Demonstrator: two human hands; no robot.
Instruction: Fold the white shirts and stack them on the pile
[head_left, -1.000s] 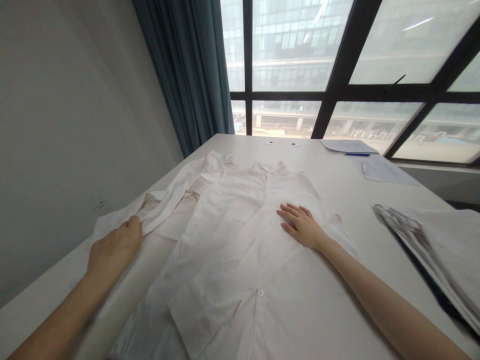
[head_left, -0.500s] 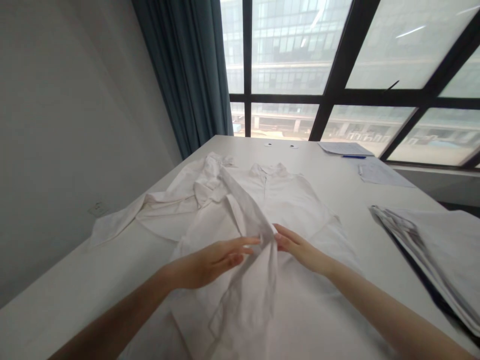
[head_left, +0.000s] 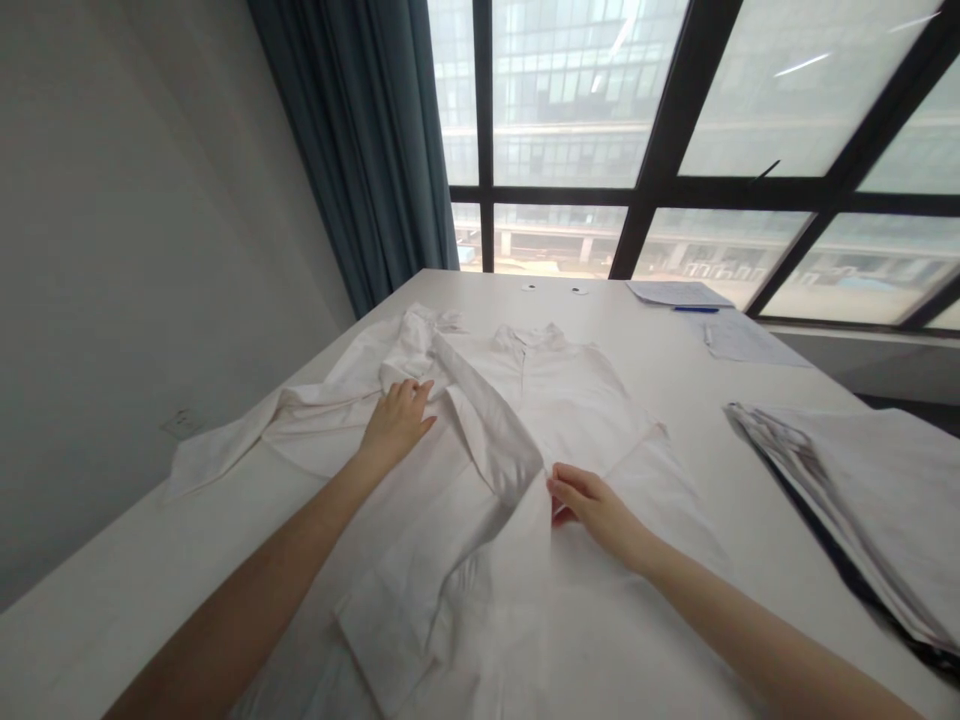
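Observation:
White shirts lie on the white table in front of me, one over another. My right hand (head_left: 589,505) pinches the front edge of the upper white shirt (head_left: 510,560), holding that edge a little raised. My left hand (head_left: 399,420) rests with fingers apart on the bunched cloth near the upper shirt's collar. Under it, a second white shirt (head_left: 570,385) lies flat, its stand collar toward the window. One sleeve of the upper shirt (head_left: 225,450) stretches left to the table's edge.
A stack of folded white cloth (head_left: 877,480) lies on the right of the table (head_left: 465,285). Papers (head_left: 679,293) and a blue pen (head_left: 696,310) are at the far right. A grey wall (head_left: 150,250) borders the left side, with a blue curtain (head_left: 375,150) beyond.
My left hand has moved from beside my right hand up and left to the bunched cloth near the collar. My right hand still holds the shirt's edge, which now spreads wider.

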